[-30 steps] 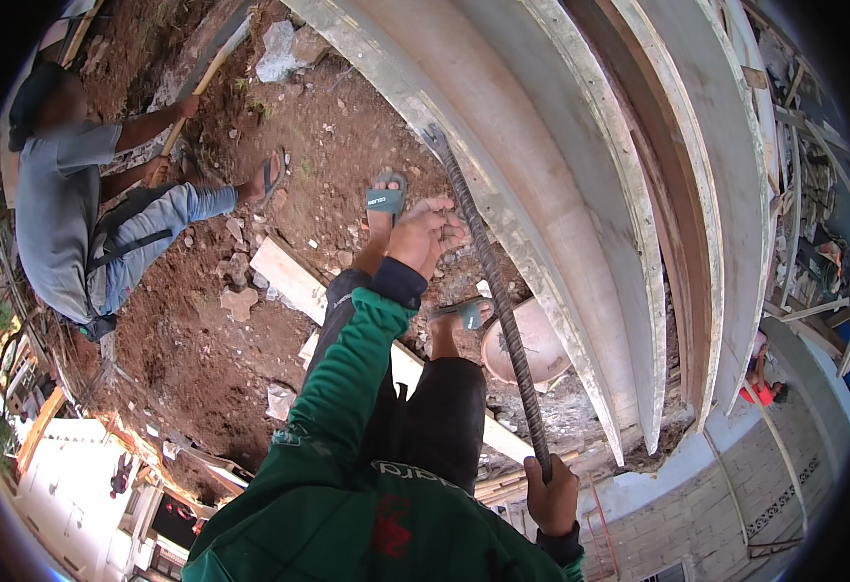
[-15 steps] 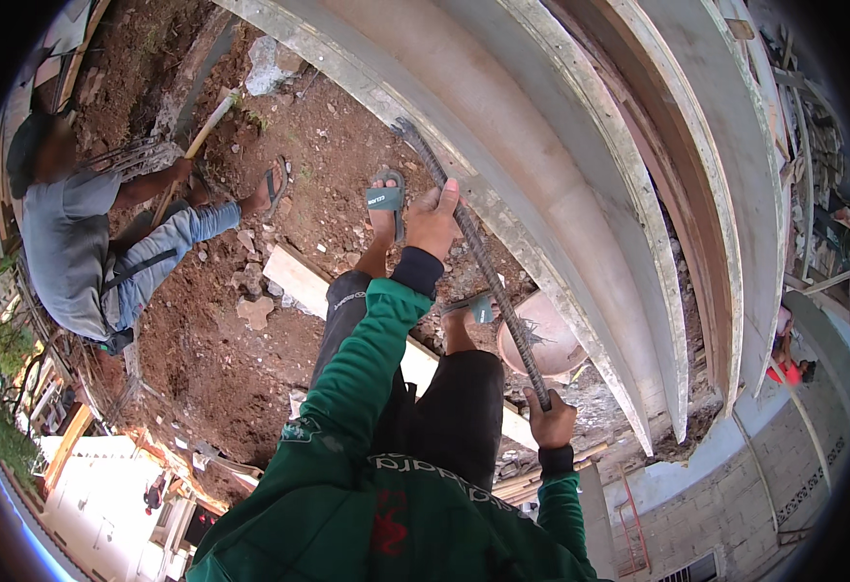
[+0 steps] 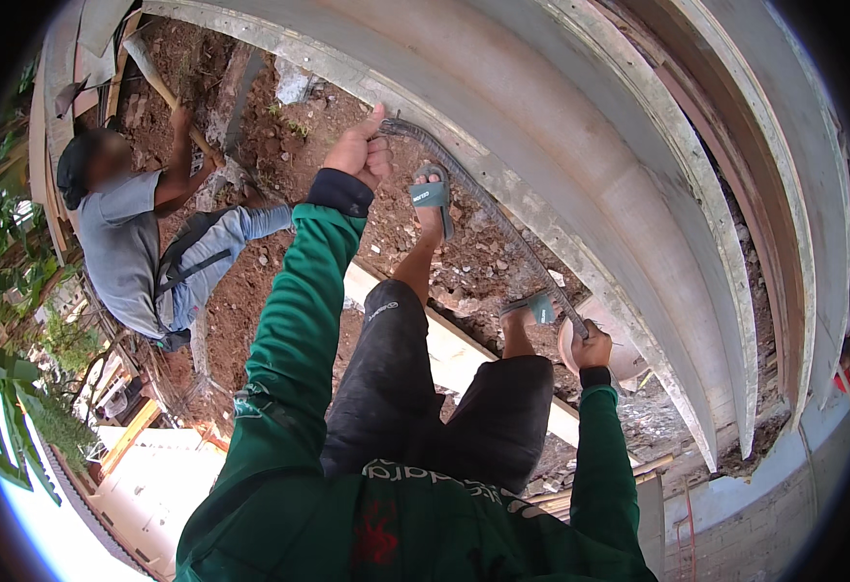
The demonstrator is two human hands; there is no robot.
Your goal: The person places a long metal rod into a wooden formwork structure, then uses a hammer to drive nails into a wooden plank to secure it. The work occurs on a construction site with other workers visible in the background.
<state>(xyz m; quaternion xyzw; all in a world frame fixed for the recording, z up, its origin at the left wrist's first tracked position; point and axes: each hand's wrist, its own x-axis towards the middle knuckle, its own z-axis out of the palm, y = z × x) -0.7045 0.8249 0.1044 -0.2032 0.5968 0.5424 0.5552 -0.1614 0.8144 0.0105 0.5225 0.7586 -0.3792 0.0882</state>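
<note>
Dark shorts (image 3: 381, 364) lie nearest, at seven o'clock. Between three and four, the right hand (image 3: 592, 346) wraps the near end of a ribbed bar (image 3: 486, 200), fingers curled and pressed together around it. The bar hangs between the two hands, its long axis running from about half past four to half past ten; its far end bends round toward nine, though the lens may add to the curve. At eleven, the left hand (image 3: 359, 153) is at that far end, thumb raised and fingers curled; whether they pinch the bar I cannot tell.

The bar looks like metal: probably heavy, stiff and hard to break, its ribs giving grip. One hand near each end should balance it best.

Below it are sandals (image 3: 431, 196) at twelve and three, a pale plank (image 3: 452, 354) at five and a basin (image 3: 628, 339) beyond the right hand. Grey slabs (image 3: 541, 145) curve from twelve to four. Farther off, toward ten, a co-worker (image 3: 124, 228) holds a long-handled tool (image 3: 158, 82).
</note>
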